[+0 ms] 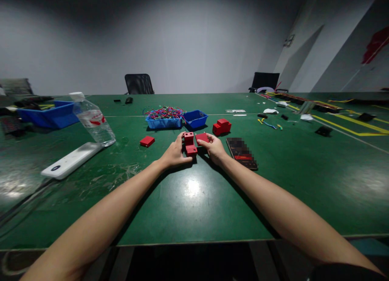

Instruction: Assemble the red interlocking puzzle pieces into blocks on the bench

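My left hand [175, 153] is curled around the left side of a notched red block [190, 144] with small holes in its raised ends; the thumb lies at its near end. Just to the right, my right hand [216, 149] pinches a flat square red piece [201, 138] between thumb and fingers, close beside the block. A second flat red piece [147, 141] lies on the green table to the left of my hands. Farther back on the right sits another red block [221, 127], bulkier in shape.
Behind my hands stand a light-blue tray [164, 123] heaped with coloured wires and a dark-blue tray [195, 120]. A phone [242, 153] lies at right. At left are a tilted water bottle [93, 121], a white power strip-like device [73, 160] and a blue bin [50, 116].
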`<state>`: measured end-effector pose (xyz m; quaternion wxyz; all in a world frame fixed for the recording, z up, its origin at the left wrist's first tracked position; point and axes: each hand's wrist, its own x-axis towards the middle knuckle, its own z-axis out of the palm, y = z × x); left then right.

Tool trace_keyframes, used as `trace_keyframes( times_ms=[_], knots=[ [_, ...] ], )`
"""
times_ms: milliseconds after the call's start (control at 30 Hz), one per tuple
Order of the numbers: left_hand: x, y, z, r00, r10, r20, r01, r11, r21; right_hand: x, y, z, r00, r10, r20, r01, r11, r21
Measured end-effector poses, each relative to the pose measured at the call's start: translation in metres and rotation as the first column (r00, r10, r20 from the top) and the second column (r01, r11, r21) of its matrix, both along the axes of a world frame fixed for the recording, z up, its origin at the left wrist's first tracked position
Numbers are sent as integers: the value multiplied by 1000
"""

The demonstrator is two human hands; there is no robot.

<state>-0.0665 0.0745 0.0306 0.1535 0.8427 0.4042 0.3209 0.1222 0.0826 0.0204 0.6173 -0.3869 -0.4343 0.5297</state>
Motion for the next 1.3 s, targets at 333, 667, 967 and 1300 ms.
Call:
trace_keyframes(
  times_ms=[333,667,967,1300],
  knots=[
    [0,0,0,1000,24,-1,-24,1000,-20,-1,-6,5,997,-19,72,22,999,-32],
    [0,0,0,1000,16,-25,-16,1000,2,-2,-7,7,998,-7,58,7,1000,13],
    [1,0,0,1000,9,-16,-9,1000,2,-5,-14,15,994,-68,91,65,997,33],
    [1,-1,2,1000,1,19,-1,1000,-19,-5,-9,11,985,-116,127,120,993,-18]
  ],
)
